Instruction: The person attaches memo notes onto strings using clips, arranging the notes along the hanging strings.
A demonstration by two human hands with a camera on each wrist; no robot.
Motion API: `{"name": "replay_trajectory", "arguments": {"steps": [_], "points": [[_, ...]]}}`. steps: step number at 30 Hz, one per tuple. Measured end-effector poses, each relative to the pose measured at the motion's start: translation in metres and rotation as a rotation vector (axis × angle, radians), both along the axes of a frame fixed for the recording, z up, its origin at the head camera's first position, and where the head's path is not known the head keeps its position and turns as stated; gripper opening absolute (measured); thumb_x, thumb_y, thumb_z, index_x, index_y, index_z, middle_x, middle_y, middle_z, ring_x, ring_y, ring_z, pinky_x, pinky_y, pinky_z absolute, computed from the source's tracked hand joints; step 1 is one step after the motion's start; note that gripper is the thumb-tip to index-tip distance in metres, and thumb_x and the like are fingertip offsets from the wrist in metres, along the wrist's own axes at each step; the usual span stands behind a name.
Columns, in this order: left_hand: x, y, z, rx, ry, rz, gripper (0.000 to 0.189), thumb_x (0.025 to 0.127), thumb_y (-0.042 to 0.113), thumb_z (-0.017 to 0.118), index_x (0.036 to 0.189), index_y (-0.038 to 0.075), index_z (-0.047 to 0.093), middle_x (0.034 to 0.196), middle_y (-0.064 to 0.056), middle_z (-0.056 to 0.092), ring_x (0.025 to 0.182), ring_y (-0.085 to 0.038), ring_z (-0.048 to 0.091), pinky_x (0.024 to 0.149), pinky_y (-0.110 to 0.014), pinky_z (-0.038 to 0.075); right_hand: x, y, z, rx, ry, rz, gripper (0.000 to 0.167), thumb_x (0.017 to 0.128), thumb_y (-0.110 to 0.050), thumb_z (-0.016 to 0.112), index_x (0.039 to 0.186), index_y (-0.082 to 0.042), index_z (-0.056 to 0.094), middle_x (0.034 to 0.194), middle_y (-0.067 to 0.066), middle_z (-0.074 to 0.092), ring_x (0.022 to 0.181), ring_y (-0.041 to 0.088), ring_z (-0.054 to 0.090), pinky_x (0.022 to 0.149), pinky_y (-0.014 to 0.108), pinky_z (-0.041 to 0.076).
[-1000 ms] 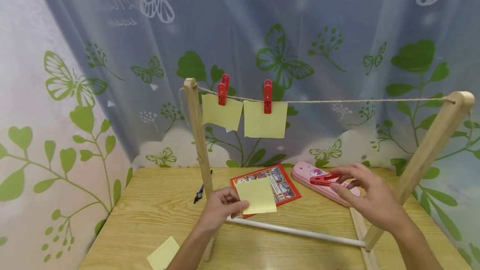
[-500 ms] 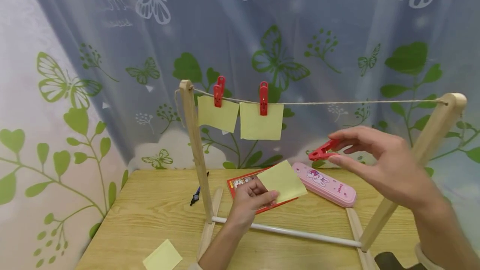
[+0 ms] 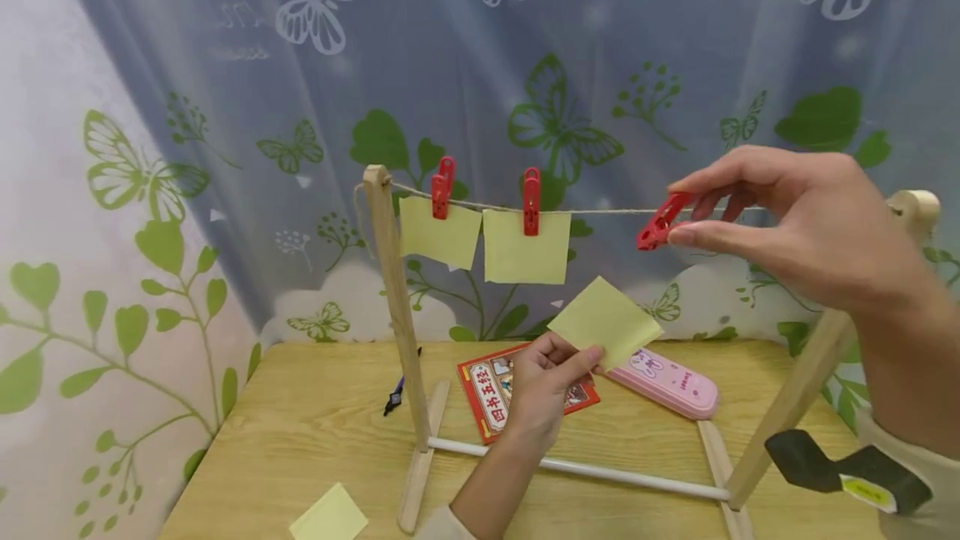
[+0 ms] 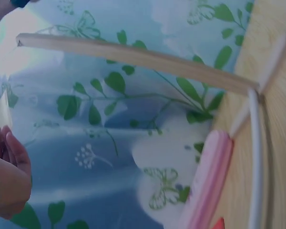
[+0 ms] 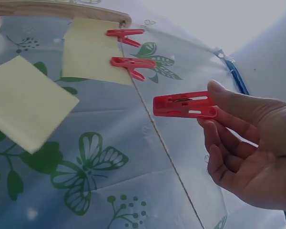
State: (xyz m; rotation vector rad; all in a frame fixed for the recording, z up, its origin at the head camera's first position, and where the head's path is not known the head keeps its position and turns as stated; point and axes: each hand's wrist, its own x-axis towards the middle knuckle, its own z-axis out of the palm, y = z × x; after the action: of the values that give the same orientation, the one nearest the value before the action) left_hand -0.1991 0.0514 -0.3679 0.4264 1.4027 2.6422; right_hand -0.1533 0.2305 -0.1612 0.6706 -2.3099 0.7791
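My left hand (image 3: 546, 386) pinches a yellow sticky note (image 3: 607, 323) by its lower corner, below the string and in front of the pink pencil case. Up at string height, my right hand (image 3: 795, 219) grips a red clothespin (image 3: 663, 222) between thumb and fingers. The right wrist view shows that clothespin (image 5: 183, 105) side-on, close to the string (image 5: 157, 131). Two more notes hang at the string's left part: the left note (image 3: 441, 233) under one red clothespin (image 3: 442, 188), the right note (image 3: 527, 248) under another clothespin (image 3: 532, 202).
The string runs between two wooden posts (image 3: 397, 298), joined low down by a white rod (image 3: 600, 470). Behind the rod lie a red comic book (image 3: 483, 394) and a pink pencil case (image 3: 675, 386). A pen (image 3: 395, 394) and a loose note (image 3: 330, 515) lie at the left.
My left hand has carried its note rightward and up, and the note has turned to a diamond slant. The right hand has raised the clothespin from above the pencil case to string height.
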Motion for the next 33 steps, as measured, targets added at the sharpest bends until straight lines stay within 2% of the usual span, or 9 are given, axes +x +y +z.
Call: {"name": "replay_trajectory", "arguments": {"steps": [4,9,13,17,19,22,25,28,33], "points": [[0.001,0.013,0.012,0.076,-0.015,0.017,0.015,0.081,0.003,0.072,0.077,0.011,0.060,0.069,0.005,0.068,0.063,-0.006,0.065,0.062,-0.018,0.052,-0.012,-0.004,0.017,0.020,0.000,0.039,0.027,0.074,-0.004,0.080,0.097,-0.015,0.071,0.077,-0.007,0.065,0.061,0.005,0.056,0.055,0.019,0.038],[0.000,0.024,0.023,0.160,0.002,0.029,0.016,0.082,0.000,0.070,0.077,0.011,0.060,0.069,0.004,0.069,0.063,-0.007,0.065,0.062,-0.018,0.053,-0.022,-0.012,0.035,-0.035,-0.104,0.088,0.015,0.076,-0.008,0.078,0.089,-0.011,0.072,0.075,-0.008,0.070,0.059,0.008,0.058,0.052,0.024,0.035],[-0.001,0.030,0.031,0.227,0.010,0.039,0.016,0.082,-0.002,0.069,0.077,0.010,0.060,0.072,0.003,0.070,0.065,-0.008,0.067,0.063,-0.018,0.054,-0.030,-0.013,0.042,-0.030,-0.162,0.092,0.008,0.079,-0.012,0.077,0.085,-0.009,0.072,0.075,-0.007,0.072,0.061,0.010,0.060,0.053,0.025,0.036],[0.000,0.037,0.037,0.287,-0.028,0.065,0.013,0.082,-0.001,0.070,0.079,0.009,0.061,0.074,0.002,0.071,0.066,-0.008,0.067,0.063,-0.018,0.055,-0.037,-0.009,0.045,-0.003,-0.220,0.076,0.007,0.081,-0.015,0.075,0.085,-0.009,0.072,0.076,-0.005,0.072,0.063,0.011,0.056,0.053,0.027,0.034],[0.001,0.040,0.039,0.315,-0.052,0.073,0.013,0.081,0.000,0.071,0.080,0.008,0.061,0.075,0.001,0.071,0.066,-0.008,0.067,0.063,-0.018,0.055,-0.040,-0.008,0.046,0.016,-0.258,0.065,0.009,0.081,-0.017,0.075,0.086,-0.010,0.073,0.077,-0.005,0.073,0.059,0.012,0.050,0.051,0.029,0.031],[0.002,0.044,0.044,0.353,-0.073,0.068,0.013,0.081,-0.001,0.070,0.079,0.009,0.062,0.075,0.002,0.071,0.065,-0.007,0.067,0.062,-0.016,0.055,-0.046,-0.007,0.045,0.057,-0.313,0.044,0.011,0.082,-0.021,0.075,0.087,-0.012,0.073,0.079,-0.007,0.072,0.059,0.013,0.047,0.053,0.028,0.032],[0.002,0.046,0.048,0.371,-0.062,0.080,0.016,0.083,-0.004,0.067,0.077,0.010,0.061,0.074,0.002,0.071,0.063,-0.006,0.067,0.061,-0.015,0.054,-0.051,-0.006,0.042,0.106,-0.359,0.010,0.012,0.082,-0.024,0.075,0.088,-0.014,0.073,0.082,-0.008,0.072,0.064,0.012,0.054,0.057,0.024,0.039],[0.003,0.048,0.050,0.369,-0.054,0.092,0.019,0.083,-0.006,0.065,0.075,0.010,0.060,0.073,0.002,0.071,0.063,-0.006,0.067,0.060,-0.015,0.054,-0.055,-0.003,0.040,0.139,-0.384,-0.019,0.012,0.083,-0.025,0.074,0.089,-0.014,0.072,0.084,-0.008,0.072,0.077,0.010,0.062,0.065,0.020,0.044],[0.001,0.048,0.050,0.389,-0.054,0.101,0.021,0.084,-0.008,0.063,0.074,0.011,0.060,0.072,0.002,0.071,0.063,-0.006,0.067,0.060,-0.015,0.054,-0.058,-0.003,0.037,0.141,-0.396,0.004,0.012,0.084,-0.023,0.073,0.091,-0.013,0.072,0.083,-0.008,0.072,0.078,0.008,0.064,0.067,0.018,0.047]]}}
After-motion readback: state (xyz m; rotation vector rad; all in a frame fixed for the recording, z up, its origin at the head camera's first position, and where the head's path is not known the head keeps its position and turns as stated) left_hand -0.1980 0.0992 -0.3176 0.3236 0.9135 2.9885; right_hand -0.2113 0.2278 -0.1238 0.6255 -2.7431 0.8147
